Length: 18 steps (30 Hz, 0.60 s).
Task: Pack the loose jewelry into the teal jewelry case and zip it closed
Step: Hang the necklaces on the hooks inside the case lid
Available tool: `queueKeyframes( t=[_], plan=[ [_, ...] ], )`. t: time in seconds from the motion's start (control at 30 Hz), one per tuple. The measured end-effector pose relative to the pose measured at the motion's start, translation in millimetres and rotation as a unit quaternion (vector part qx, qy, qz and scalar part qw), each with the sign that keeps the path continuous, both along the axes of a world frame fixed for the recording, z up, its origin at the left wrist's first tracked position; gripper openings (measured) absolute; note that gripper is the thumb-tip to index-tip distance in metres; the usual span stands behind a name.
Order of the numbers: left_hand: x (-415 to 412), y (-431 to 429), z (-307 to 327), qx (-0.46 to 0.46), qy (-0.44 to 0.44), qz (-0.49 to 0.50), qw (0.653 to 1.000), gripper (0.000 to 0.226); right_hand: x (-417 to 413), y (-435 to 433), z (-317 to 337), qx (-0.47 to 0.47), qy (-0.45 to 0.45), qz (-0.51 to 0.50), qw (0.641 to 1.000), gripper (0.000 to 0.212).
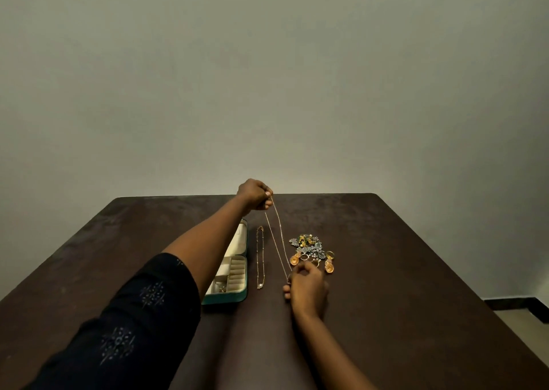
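Left hand (255, 195): raised above the middle of the tabletop's far edge; the upper end of the necklace is pinched in its curled fingers.
Right hand (307, 290): held low over the middle of the tabletop (416, 271); the lower end of the necklace is gripped at its curled fingertips.
Necklace (277, 241): a thin gold chain, doubled, stretched taut on a slant between the two hands and lifted off the tabletop.
Case (237, 296): teal with a cream lining, laid open left of the middle, its lid half towards the far edge; it is partly hidden by the left forearm. Something small and gold is seen in a near compartment.
Second chain (260, 259): laid straight on the tabletop, just beside the case's right side, apart from the necklace.
Heap of jewelry (309, 245): silver and green pieces piled right of the necklace, with rings and orange-gold earrings (329, 265) at its near side, close to the right hand.
Sleeve (142, 315): dark and patterned, worn on the left arm.
Wall (267, 78): plain grey, behind the far edge.
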State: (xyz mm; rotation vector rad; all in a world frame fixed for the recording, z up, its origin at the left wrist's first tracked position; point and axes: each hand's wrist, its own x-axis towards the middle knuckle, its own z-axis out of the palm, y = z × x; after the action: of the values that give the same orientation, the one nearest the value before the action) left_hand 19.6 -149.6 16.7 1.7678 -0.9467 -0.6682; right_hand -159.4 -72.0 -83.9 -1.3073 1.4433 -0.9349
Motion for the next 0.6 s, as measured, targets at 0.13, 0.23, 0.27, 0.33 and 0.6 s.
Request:
queueKeyframes(
  t=[0.13, 0.23, 0.27, 0.33, 0.6],
  plan=[
    [5, -12, -13, 0.033, -0.178, 0.002, 0.983, 0.014, 5, -1, -8, -0.037, 0.097, 0.048, 0.993, 0.033],
    [6, -17, -21, 0.059, -0.269, -0.001, 0.961, 0.015, 4, 1, -2, -0.049, 0.129, 0.060, 0.989, 0.037],
    [6, -21, -23, 0.064, -0.280, 0.003, 0.958, 0.016, 5, 1, -1, -0.053, 0.144, 0.066, 0.986, 0.037],
    [7, -27, -28, 0.078, -0.276, 0.006, 0.958, 0.014, 5, 1, 2, -0.054, 0.178, 0.081, 0.979, 0.031],
    [7, -52, -41, 0.161, -0.269, -0.037, 0.949, 0.018, 7, -2, 8, -0.045, 0.224, 0.157, 0.961, 0.016]
  ],
)
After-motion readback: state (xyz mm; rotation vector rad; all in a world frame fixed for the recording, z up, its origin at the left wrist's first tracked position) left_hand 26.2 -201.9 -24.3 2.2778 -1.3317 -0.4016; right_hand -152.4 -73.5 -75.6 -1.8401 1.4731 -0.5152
